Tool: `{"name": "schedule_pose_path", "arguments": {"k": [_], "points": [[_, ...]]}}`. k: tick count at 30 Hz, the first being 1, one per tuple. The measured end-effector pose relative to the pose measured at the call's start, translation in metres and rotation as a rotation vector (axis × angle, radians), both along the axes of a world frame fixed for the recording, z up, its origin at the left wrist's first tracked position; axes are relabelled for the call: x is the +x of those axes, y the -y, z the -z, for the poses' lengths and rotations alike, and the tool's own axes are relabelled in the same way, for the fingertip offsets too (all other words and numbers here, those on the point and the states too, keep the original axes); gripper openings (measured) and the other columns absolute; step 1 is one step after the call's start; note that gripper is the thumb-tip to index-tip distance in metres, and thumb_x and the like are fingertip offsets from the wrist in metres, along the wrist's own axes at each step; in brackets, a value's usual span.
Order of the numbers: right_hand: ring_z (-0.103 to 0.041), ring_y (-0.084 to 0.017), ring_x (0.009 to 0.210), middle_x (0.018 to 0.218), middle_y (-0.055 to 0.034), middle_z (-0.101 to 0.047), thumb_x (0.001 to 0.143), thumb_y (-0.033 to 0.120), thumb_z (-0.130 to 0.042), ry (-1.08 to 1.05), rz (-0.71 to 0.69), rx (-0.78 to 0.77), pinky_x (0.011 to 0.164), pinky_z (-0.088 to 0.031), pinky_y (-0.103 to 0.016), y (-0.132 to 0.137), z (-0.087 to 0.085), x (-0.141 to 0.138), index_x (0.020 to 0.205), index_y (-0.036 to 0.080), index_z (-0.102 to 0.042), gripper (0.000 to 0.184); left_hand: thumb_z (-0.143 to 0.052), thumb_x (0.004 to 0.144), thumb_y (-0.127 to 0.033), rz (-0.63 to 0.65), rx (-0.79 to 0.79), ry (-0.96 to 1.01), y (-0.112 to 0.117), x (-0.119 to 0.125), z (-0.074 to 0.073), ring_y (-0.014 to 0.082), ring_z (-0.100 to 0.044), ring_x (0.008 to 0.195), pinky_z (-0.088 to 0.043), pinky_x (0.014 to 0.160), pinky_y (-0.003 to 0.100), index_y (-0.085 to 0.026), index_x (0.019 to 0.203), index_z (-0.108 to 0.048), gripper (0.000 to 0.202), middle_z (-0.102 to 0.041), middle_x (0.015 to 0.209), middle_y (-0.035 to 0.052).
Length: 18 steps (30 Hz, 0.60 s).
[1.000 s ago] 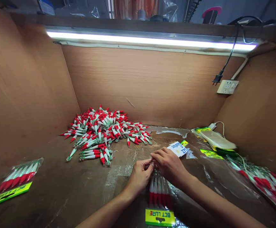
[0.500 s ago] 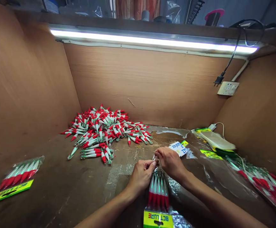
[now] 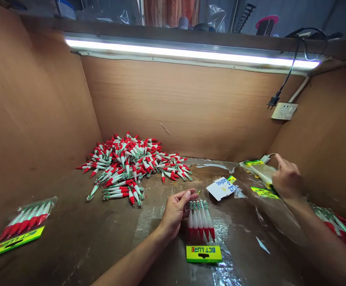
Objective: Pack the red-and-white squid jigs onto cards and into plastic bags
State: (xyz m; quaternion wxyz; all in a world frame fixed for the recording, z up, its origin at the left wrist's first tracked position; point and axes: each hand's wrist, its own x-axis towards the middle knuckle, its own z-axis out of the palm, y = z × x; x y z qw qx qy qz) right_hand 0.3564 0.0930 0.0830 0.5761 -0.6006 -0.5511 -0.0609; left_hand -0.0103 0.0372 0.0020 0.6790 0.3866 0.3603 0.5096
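My left hand pinches the top end of a clear packet of red-and-white fishing lures, between thumb and fingers. Several lures lie side by side in it, their green hook ends towards the hand. Its yellow "BCT LURE" header faces me upside down. Out to the right, my right hand is slightly blurred, with the index finger stretched out and the other fingers bent, partly hidden. Nothing shows in it. It hovers by a stack of clear bags with yellow headers; contact cannot be made out.
A pile of loose lures lies back left. One filled packet rests far left, others far right. A handwritten white card and a thin strip lie on the bench. A plug hangs at right.
My right hand has left the packet's end and moved right to the bag stack. The left hand keeps its hold. A thin strip now lies on the bench at right.
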Motion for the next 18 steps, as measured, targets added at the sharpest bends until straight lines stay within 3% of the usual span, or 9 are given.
{"name": "schedule_pose_path", "arguments": {"k": [2, 3, 4, 6, 9, 13, 18], "points": [[-0.056, -0.025, 0.125, 0.133, -0.0173, -0.063, 0.089, 0.013, -0.049, -0.017, -0.105, 0.033, 0.105, -0.038, -0.039, 0.014, 0.006, -0.022, 0.124, 0.013, -0.068, 0.040, -0.071, 0.085, -0.051, 0.010, 0.018, -0.034, 0.001, 0.001, 0.000, 0.0212, -0.071, 0.087, -0.052, 0.066, 0.026, -0.017, 0.121, -0.068, 0.049, -0.071, 0.119, 0.0169], [-0.058, -0.025, 0.123, 0.131, -0.0145, -0.065, 0.091, 0.016, -0.049, -0.043, -0.228, -0.014, 0.104, -0.040, -0.040, 0.021, 0.011, -0.040, 0.125, 0.017, -0.068, 0.039, -0.071, 0.085, -0.051, 0.015, 0.028, -0.051, 0.001, 0.003, 0.000, 0.0211, -0.071, 0.087, -0.051, 0.065, 0.025, -0.017, 0.121, -0.069, 0.050, -0.072, 0.118, 0.0169], [-0.062, -0.025, 0.116, 0.125, -0.0114, -0.069, 0.092, 0.021, -0.050, -0.103, -0.392, -0.089, 0.100, -0.044, -0.041, 0.028, 0.017, -0.060, 0.121, 0.021, -0.070, 0.035, -0.071, 0.085, -0.052, 0.021, 0.037, -0.064, 0.002, 0.004, 0.000, 0.0210, -0.071, 0.086, -0.051, 0.064, 0.025, -0.016, 0.121, -0.069, 0.051, -0.072, 0.116, 0.0169], [-0.067, -0.027, 0.101, 0.115, -0.0101, -0.073, 0.091, 0.036, -0.058, -0.148, -0.707, -0.411, 0.089, -0.051, -0.042, 0.039, 0.034, -0.101, 0.119, 0.023, -0.071, 0.034, -0.070, 0.084, -0.052, 0.035, 0.048, -0.084, 0.003, 0.006, 0.002, 0.0212, -0.071, 0.086, -0.051, 0.065, 0.025, -0.015, 0.122, -0.068, 0.053, -0.073, 0.113, 0.0167], [-0.066, -0.024, 0.086, 0.098, -0.0077, -0.075, 0.085, 0.047, -0.068, -0.241, -0.963, -0.672, 0.076, -0.052, -0.035, 0.047, 0.058, -0.144, 0.110, 0.019, -0.075, 0.038, -0.067, 0.086, -0.055, 0.081, 0.086, -0.130, 0.002, 0.007, 0.004, 0.0228, -0.070, 0.091, -0.052, 0.069, 0.027, -0.014, 0.125, -0.065, 0.057, -0.073, 0.111, 0.0161], [-0.053, -0.013, 0.060, 0.066, -0.0017, -0.065, 0.077, 0.050, -0.076, -0.375, -1.055, -0.757, 0.058, -0.040, -0.024, 0.047, 0.080, -0.159, 0.080, 0.012, -0.075, 0.038, -0.065, 0.085, -0.059, 0.195, 0.196, -0.366, -0.006, -0.003, 0.005, 0.0224, -0.068, 0.091, -0.051, 0.067, 0.026, -0.015, 0.124, -0.066, 0.060, -0.072, 0.112, 0.0137], [-0.047, -0.010, 0.055, 0.063, -0.0006, -0.062, 0.074, 0.048, -0.079, -0.431, -1.083, -0.830, 0.054, -0.035, -0.023, 0.044, 0.098, -0.153, 0.078, 0.011, -0.075, 0.038, -0.076, 0.073, -0.057, 0.332, 0.235, -0.561, -0.018, -0.015, 0.010, 0.0116, -0.053, 0.054, -0.039, 0.051, 0.021, -0.007, 0.089, -0.078, 0.053, -0.069, 0.069, 0.0065]]}}
